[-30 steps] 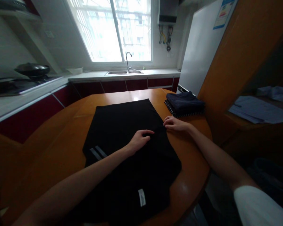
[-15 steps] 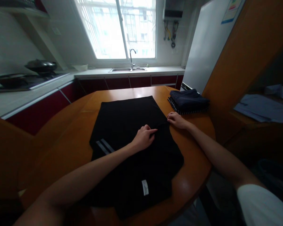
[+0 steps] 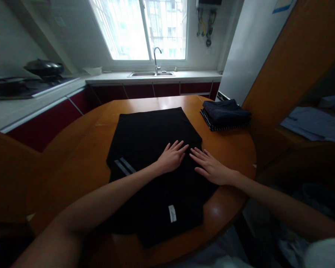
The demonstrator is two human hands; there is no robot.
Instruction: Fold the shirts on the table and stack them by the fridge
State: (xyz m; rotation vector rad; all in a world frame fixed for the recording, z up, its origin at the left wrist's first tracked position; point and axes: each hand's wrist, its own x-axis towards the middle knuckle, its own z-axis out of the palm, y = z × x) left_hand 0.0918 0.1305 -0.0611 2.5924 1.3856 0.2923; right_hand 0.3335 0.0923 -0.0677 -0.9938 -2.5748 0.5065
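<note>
A black T-shirt point(image 3: 153, 130) lies spread on the wooden table point(image 3: 80, 149), its far edge pointing at the window. Two grey stripes mark its left sleeve area, and a white label point(image 3: 172, 213) shows at the neck end near me. My left hand point(image 3: 171, 158) rests palm down on the middle of the cloth, fingers spread. Close beside it, on the shirt's right part, my right hand point(image 3: 209, 165) lies flat with its fingers apart. Neither hand grips the fabric.
A stack of folded dark clothes point(image 3: 225, 115) sits at the table's far right. Beyond the table are a counter with a sink point(image 3: 150, 74) and a stove with a lidded pan point(image 3: 43, 69) at left. A fridge point(image 3: 248, 48) stands at the right.
My right hand has let go of the shirt's right edge and moved inward and nearer to me, flat on the cloth. My left hand's fingers have spread out.
</note>
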